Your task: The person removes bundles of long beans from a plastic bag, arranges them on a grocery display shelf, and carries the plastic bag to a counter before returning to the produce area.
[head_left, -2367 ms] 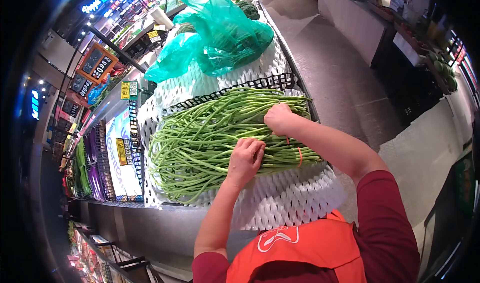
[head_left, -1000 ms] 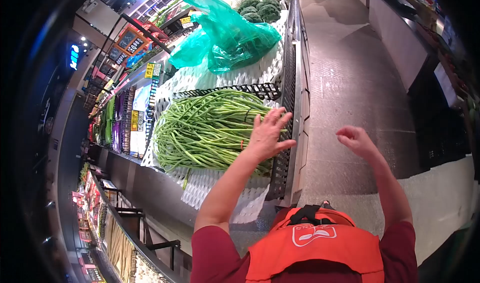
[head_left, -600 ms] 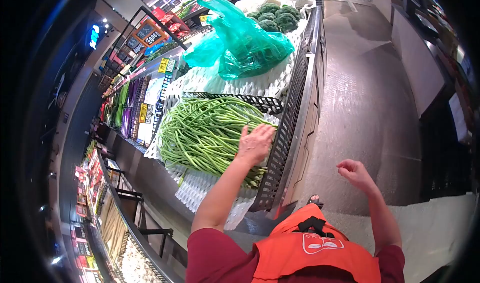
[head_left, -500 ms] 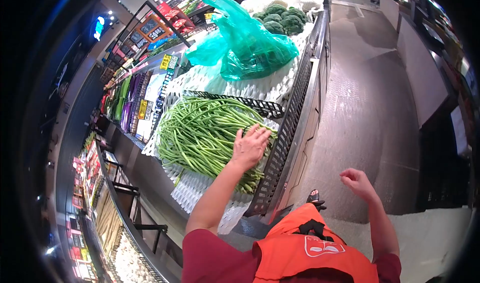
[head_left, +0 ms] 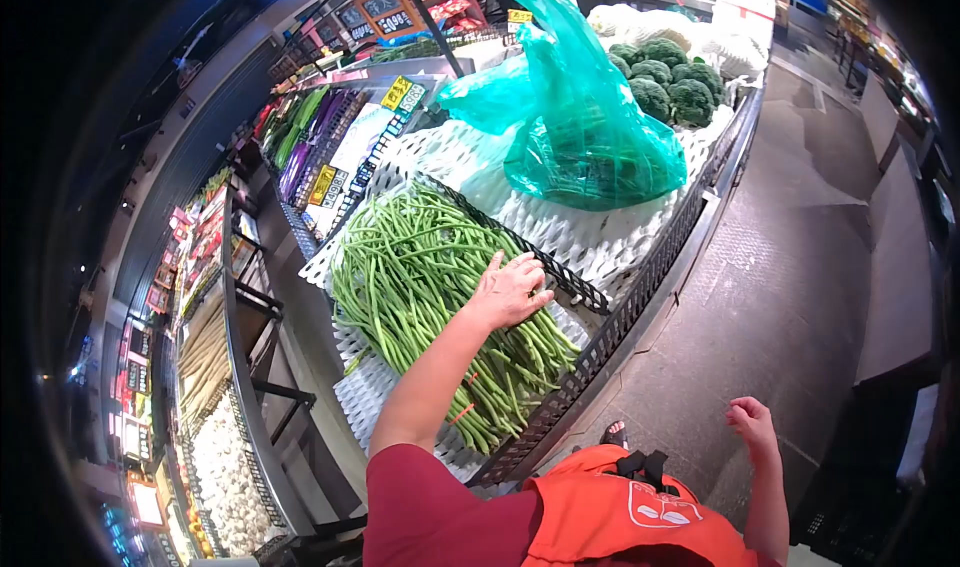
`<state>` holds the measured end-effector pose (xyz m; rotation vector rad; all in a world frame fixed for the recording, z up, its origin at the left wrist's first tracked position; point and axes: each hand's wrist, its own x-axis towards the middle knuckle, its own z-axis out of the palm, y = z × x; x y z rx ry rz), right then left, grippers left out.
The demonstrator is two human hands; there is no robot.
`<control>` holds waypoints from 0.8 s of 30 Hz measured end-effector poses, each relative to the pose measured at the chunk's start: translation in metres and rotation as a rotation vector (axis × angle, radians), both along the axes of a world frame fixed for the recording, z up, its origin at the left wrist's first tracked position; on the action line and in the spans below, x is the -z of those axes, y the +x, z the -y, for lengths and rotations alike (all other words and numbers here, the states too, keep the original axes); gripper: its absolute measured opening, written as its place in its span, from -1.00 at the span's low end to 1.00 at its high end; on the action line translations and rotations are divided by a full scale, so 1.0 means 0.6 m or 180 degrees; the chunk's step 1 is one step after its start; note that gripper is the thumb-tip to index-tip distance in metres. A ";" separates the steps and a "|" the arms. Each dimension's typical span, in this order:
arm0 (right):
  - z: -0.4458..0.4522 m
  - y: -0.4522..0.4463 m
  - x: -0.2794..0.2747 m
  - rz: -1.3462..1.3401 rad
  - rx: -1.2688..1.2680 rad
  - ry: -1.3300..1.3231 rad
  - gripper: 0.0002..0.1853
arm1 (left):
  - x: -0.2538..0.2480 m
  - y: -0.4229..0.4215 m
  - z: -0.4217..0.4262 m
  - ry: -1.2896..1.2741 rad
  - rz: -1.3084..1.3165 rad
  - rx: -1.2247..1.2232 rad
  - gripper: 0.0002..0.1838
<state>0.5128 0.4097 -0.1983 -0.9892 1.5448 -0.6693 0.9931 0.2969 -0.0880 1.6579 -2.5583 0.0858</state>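
Note:
A heap of long green beans (head_left: 420, 287) lies on white foam netting inside a black mesh-sided bay. My left hand (head_left: 508, 289) rests on the right part of the heap, close to the black divider (head_left: 480, 222). Its fingers are spread and slightly bent, with none of the beans plainly gripped. Reddish bands show around some beans near my forearm. Off to the right, my right hand (head_left: 750, 424) hangs over the floor, fingers curled in, with nothing visible in it. Beyond the divider stands a knotted green plastic bag (head_left: 590, 152), its contents leafy-looking but blurred by the plastic.
Broccoli heads (head_left: 665, 77) sit behind the bag. A black rail (head_left: 650, 317) borders the stand along the aisle floor (head_left: 760, 257). Purple and green vegetables (head_left: 315, 137) with price tags are at the back left. Garlic bulbs (head_left: 225, 467) fill a left-hand display.
My left hand has shifted across the beans toward the divider. White netting now shows between the beans and the divider's right end. The camera view has also shifted; my right hand stays curled.

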 end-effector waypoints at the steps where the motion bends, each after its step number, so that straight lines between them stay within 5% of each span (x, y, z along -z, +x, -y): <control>1: 0.015 -0.006 0.004 -0.0045 -0.0009 0.0022 -0.85 | -0.003 0.003 0.003 0.0205 0.0061 -0.0157 -0.62; 3: 0.042 -0.014 0.015 -0.0025 -0.0082 0.0080 -0.85 | -0.027 0.008 0.003 0.0607 0.0186 -0.0473 -0.63; 5: 0.063 -0.013 0.023 0.0020 -0.0161 0.0146 -0.85 | -0.029 0.025 -0.012 -0.0015 -0.0091 -0.0409 -0.61; 13: 0.176 0.003 0.019 0.0177 -0.0773 0.0128 -0.83 | -0.033 0.037 -0.055 -0.0071 -0.0360 -0.1021 -0.65; 18: 0.274 0.012 0.011 0.0323 -0.1213 0.0167 -0.83 | -0.048 -0.010 0.008 0.0513 -0.0408 -0.2514 -0.76; 22: 0.350 0.005 0.014 0.0510 -0.1494 0.0248 -0.83 | -0.021 -0.026 0.073 0.0776 0.0203 -0.3377 -0.65; 24: 0.386 0.005 0.003 0.0504 -0.1614 0.0109 -0.83 | 0.012 -0.025 0.074 0.0235 0.0467 -0.3411 -0.62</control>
